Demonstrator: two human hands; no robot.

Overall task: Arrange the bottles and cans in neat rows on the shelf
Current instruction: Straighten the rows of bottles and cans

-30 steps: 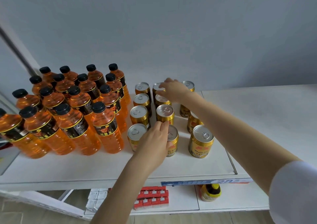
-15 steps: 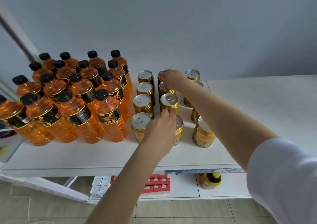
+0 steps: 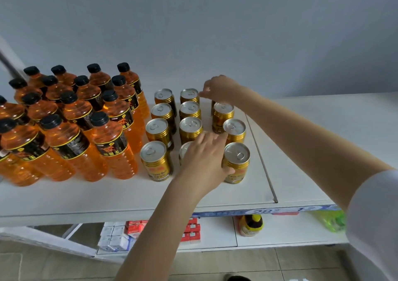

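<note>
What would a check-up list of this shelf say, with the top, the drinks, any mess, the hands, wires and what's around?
Surface: flat white shelf top.
Job's things: orange plastic bottles with black caps in rows at left; gold metal cans with silver lids in three columns, right column crooked.
Clutter: nothing seen.
Hands: left hand lies over the front middle can, fingers straight; right hand at the back of the cans, grip unclear.
Cables: nothing seen.
Surroundings: grey wall; lower shelf holds small red and white boxes and a yellow-capped jar; tiled floor.
</note>
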